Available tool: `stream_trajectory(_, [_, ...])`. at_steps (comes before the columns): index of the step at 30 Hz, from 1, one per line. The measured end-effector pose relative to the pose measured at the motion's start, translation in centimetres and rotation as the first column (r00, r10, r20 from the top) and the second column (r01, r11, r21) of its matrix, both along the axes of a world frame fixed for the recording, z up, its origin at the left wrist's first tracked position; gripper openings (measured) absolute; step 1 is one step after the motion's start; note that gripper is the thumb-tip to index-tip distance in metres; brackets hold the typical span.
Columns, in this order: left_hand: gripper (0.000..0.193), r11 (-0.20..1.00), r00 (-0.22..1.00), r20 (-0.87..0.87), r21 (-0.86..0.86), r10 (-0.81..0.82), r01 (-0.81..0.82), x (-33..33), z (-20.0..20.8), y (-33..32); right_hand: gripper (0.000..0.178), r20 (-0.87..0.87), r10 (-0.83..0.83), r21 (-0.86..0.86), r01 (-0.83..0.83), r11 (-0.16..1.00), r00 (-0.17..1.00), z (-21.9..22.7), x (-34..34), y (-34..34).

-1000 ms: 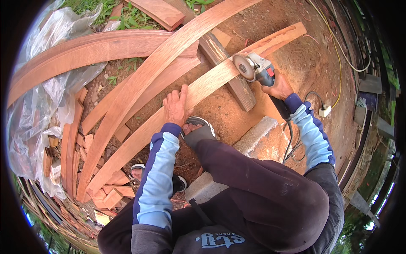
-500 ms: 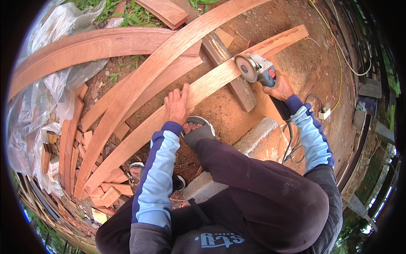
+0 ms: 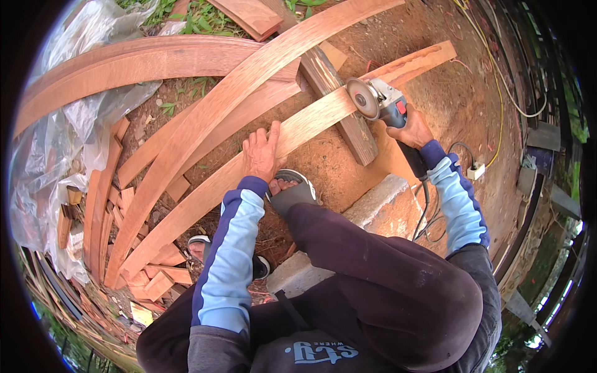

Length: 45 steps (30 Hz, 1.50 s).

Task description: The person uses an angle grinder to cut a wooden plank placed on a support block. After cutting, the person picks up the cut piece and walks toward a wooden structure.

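A long, curved wooden board (image 3: 205, 207) runs from the lower left to the upper right, resting across a dark timber block (image 3: 336, 102). My left hand (image 3: 261, 152) grips this board near its middle, fingers over its upper face. With my right hand (image 3: 411, 127) I hold an angle grinder (image 3: 393, 107) by its body, the thumb side near a red switch. The grinder's round disc (image 3: 364, 98) stands at the board's face, just over the timber block; whether it touches the wood I cannot tell. Beyond the disc, the far end of the board (image 3: 413, 64) looks rougher and darker.
More curved boards (image 3: 155, 59) lie at the upper left, near plastic sheeting (image 3: 50, 161). Wood offcuts (image 3: 163, 283) are heaped at the lower left. A concrete block (image 3: 379, 199) sits by my knee. The grinder's cord (image 3: 426, 208) hangs toward a white socket (image 3: 476, 171).
The picture has shifted slightly. My hands keep their holds on the board and the grinder, and the disc stays at almost the same place along the board.
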<state>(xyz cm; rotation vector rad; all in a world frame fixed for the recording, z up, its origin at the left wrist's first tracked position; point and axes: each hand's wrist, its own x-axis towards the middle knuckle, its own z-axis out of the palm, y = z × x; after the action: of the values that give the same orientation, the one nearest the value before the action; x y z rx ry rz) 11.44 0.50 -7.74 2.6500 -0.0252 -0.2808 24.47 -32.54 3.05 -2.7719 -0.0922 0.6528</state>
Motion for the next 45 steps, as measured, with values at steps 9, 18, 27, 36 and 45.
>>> stream_trajectory(9, [0.096,1.0,0.999,0.043,-0.028,0.007,-0.006,-0.16,-0.27,0.12,0.063,0.002,0.008,0.002,-0.008,1.0,1.0,-0.34,0.18,-0.16])
stream_trajectory(18, [0.096,0.999,0.999,0.04,-0.038,0.006,-0.005,-0.12,0.01,0.11,0.061,0.013,0.01,-0.007,-0.01,1.0,1.0,-0.47,0.17,-0.18])
stream_trajectory(27, [0.096,1.0,0.999,0.043,-0.028,0.001,0.0,-0.11,-0.09,0.08,0.061,0.015,0.022,-0.004,-0.022,1.0,1.0,-0.81,0.37,-0.41])
stream_trajectory(36, [0.096,1.0,1.0,0.02,-0.009,0.006,-0.005,-0.1,-0.24,0.08,0.06,0.014,0.023,0.009,-0.023,1.0,1.0,-0.36,0.32,0.09])
stream_trajectory(45, [0.094,1.0,1.0,0.004,0.023,-0.007,0.007,0.01,-0.02,0.04,0.06,0.01,0.018,-0.005,-0.018,1.0,1.0,-0.41,0.45,0.16])
